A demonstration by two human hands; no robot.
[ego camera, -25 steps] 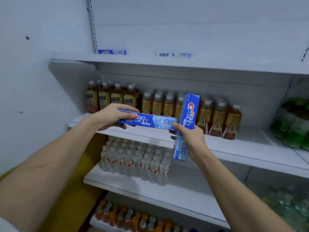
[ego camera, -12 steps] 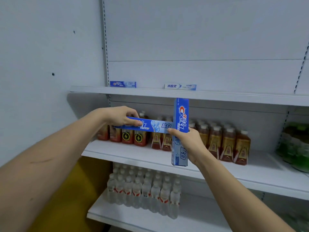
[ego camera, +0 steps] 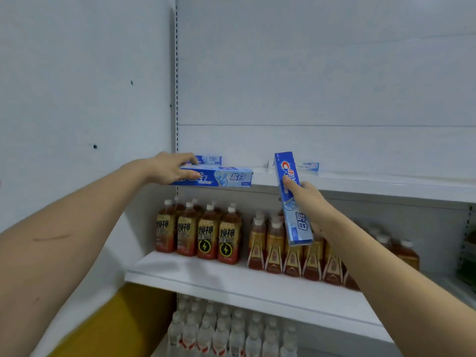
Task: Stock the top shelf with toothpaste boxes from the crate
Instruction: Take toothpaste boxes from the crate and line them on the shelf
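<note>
now lifting both toothpaste boxes up to the top shelf (ego camera: 360,185), left hand (ego camera: 168,168) gripping the flat box (ego camera: 213,176) and sliding it on, right hand (ego camera: 306,202) clutching the upright box (ego camera: 293,199), needing laying flat next

Both arms raised, forearms bare — left hand (ego camera: 170,169) gripping a box flat, right hand (ego camera: 307,202) clasping another upright.

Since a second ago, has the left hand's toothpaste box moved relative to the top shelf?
Yes. The left hand has raised its toothpaste box from middle-shelf height to the top shelf front edge.
</note>
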